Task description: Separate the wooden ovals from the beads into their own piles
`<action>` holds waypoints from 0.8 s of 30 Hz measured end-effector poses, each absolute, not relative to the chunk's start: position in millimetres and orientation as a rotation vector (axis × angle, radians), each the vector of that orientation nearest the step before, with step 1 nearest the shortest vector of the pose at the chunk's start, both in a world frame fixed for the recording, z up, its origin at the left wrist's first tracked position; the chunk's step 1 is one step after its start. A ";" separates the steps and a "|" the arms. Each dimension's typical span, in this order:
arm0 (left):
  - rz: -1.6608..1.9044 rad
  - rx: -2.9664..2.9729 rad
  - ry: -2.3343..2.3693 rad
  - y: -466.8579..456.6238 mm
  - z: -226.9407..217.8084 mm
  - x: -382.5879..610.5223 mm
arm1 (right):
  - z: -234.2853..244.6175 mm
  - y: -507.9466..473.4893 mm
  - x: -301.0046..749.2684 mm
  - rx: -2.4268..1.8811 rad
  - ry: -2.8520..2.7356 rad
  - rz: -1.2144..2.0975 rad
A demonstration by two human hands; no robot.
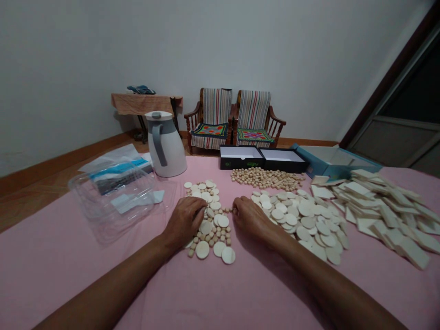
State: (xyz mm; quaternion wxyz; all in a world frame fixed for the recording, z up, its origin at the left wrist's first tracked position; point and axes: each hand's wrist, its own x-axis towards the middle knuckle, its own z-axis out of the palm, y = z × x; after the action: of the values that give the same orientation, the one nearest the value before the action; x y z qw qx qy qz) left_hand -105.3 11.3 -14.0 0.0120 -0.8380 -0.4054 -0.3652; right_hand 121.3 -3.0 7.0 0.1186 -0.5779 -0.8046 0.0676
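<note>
My left hand (185, 217) rests at the left side of a mixed pile, fingers curled together over its edge; whatever they hold is hidden. In that pile, round wooden discs (202, 250) lie among small wooden cubes (215, 233). Across from it, my right hand (249, 215) is closed, its fingertips at a short row of small cubes (225, 210) reaching out from the pile. Its curled fingers hide what is in them. Just beyond the right hand spreads a larger heap of pale wooden discs (305, 222).
Small cubes (264, 178) lie heaped before two black box halves (242, 158). Flat wooden pieces (388, 206) are stacked at right, near a blue box (337, 158). On the left stand a white jug (168, 146) and clear plastic packaging (103, 201). Pink cloth (192, 298) covers the surface.
</note>
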 end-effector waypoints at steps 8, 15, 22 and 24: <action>-1.130 -2.619 -1.257 12.2 -15.9 -106.4 | 10.7 26.3 138.7 -1.689 -1.992 0.120; -1.121 -2.627 -1.270 11.8 -15.2 -106.4 | 12.9 18.2 133.1 -1.429 -2.066 0.261; -1.116 -2.634 -1.283 11.6 -15.0 -106.1 | 0.3 -0.3 109.2 -1.558 -2.153 0.478; -1.116 -2.637 -1.276 11.7 -14.8 -106.0 | -2.6 3.2 110.6 -1.551 -2.163 0.478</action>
State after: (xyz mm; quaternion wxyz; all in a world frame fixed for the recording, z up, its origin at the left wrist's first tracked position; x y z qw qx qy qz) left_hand -106.0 11.7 -14.8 0.0032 -0.8411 -0.4071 -0.3561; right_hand 110.6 3.2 -2.6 0.2168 -0.5600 -0.7808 0.1725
